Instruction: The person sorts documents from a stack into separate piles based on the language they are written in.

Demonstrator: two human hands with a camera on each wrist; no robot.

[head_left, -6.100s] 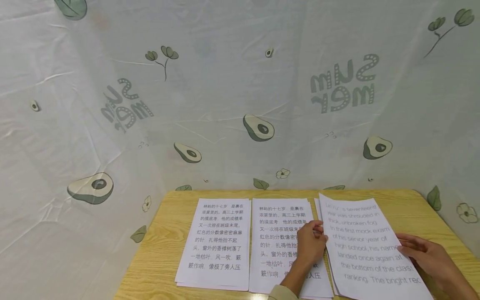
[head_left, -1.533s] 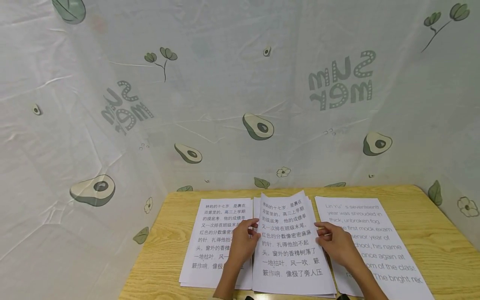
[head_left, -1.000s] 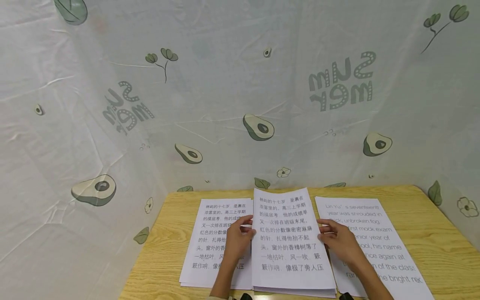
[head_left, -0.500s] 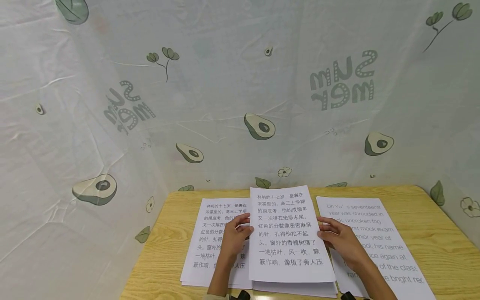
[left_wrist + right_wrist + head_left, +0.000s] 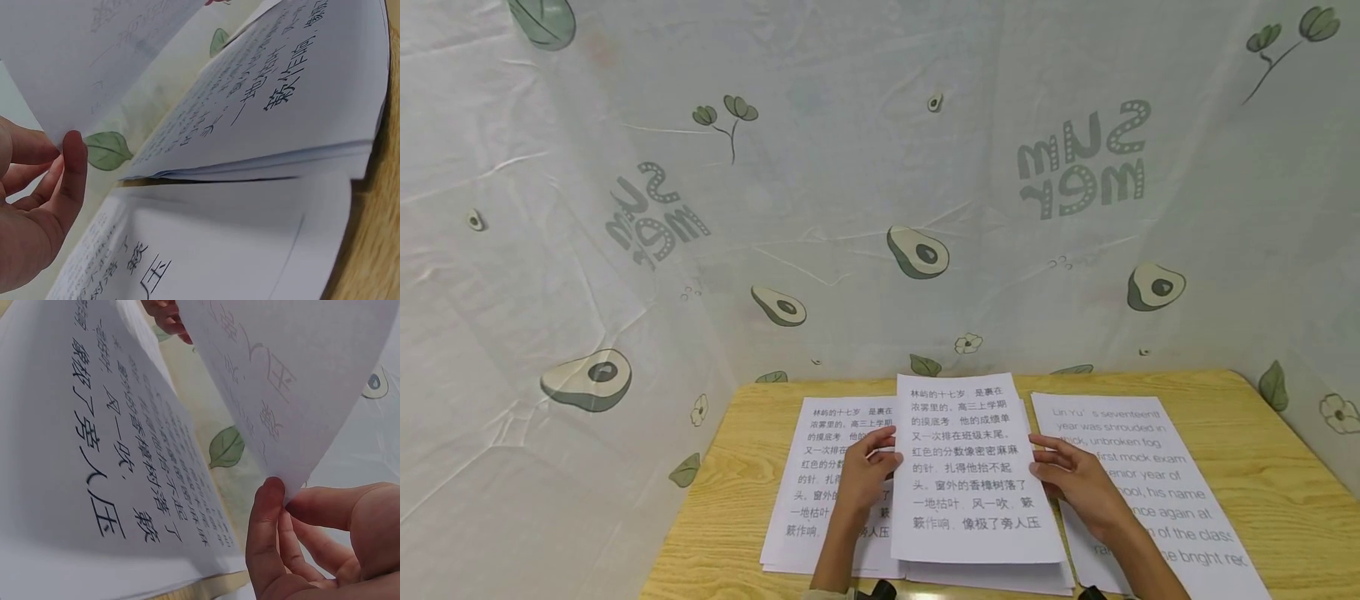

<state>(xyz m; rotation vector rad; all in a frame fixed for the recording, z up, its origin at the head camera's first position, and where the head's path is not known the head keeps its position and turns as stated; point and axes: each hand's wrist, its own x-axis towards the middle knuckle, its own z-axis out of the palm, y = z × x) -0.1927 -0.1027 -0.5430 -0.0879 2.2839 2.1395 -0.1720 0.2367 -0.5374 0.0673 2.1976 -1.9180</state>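
At the left, beyond the worktop's (image 5: 711,517) left edge, hangs white cloth (image 5: 842,183) printed with avocados and leaves; it also runs behind the back edge. Nearest that left edge lies the left stack (image 5: 808,496) of Chinese-printed paper, with my left forearm across part of it in the head view.

My left hand (image 5: 865,471) pinches the left margin of a Chinese-printed sheet (image 5: 972,467) between thumb and fingertip. I have this sheet raised, tilted, print toward me, above the middle stack (image 5: 992,577), whose lower end shows below it near the worktop's front edge. That stack lies just beside the left one.

My right hand (image 5: 1075,477) pinches the sheet's right margin between thumb and fingertip, the other fingers bent behind. Below this hand and out to its right, toward the worktop's right edge, the English-printed sheet (image 5: 1180,508) lies flat, its top end near the back edge, my right forearm covering part of its text.
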